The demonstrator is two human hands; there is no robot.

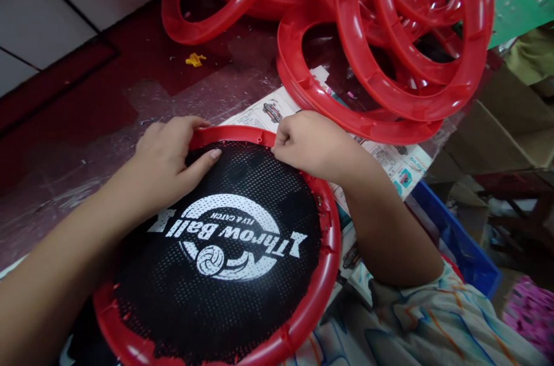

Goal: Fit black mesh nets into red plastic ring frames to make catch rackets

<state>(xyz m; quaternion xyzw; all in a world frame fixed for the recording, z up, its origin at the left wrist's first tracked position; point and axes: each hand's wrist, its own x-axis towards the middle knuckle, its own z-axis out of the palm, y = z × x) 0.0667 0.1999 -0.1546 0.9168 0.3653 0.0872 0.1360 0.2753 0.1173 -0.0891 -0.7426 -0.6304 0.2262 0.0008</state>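
Note:
A round black mesh net (259, 187) with white "Throw Ball" lettering lies within a red plastic ring (332, 239); from here the print reads upside down. At the far left of the rim, my left hand (171, 152) grips the ring, its thumb stretched over the net and its fingertips hidden behind the rim. My right hand (315, 144) is closed at the far right part of the rim, fingers pinched at the net's edge. Whatever small part of the net is between those fingers is covered by the hand. Small pegs show along the ring's inner edge.
Several loose red rings (359, 118) are heaped at the back right. A small yellow plastic piece (195, 60) lies on the dark red table (142, 94). Printed paper (259, 109) is under the work. A blue crate (471, 262) and cardboard boxes (515, 118) stand at right.

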